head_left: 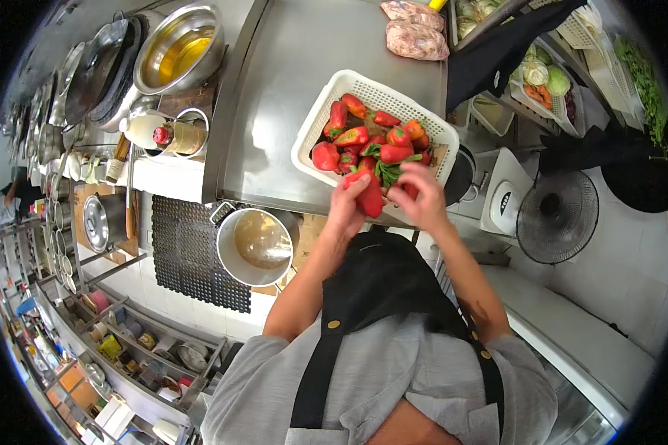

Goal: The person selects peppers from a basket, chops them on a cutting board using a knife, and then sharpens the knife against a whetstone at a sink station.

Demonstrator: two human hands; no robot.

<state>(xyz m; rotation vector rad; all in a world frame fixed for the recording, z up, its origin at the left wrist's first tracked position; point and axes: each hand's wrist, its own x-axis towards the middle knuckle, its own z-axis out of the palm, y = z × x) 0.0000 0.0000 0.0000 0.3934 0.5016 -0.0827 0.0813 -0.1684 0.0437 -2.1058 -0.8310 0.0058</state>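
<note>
Left fingers (355, 187) hold a smooth, seemingly tapered pepper (370, 201) by the perforated basket (437, 132).

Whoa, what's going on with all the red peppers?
Somebody in a black apron has a red pepper in their left hand, by the near edge of a white basket. Their right hand is close by, too blurry to tell if it holds anything. The basket sits on a metal table, with other peppers and green leaves inside.
</note>
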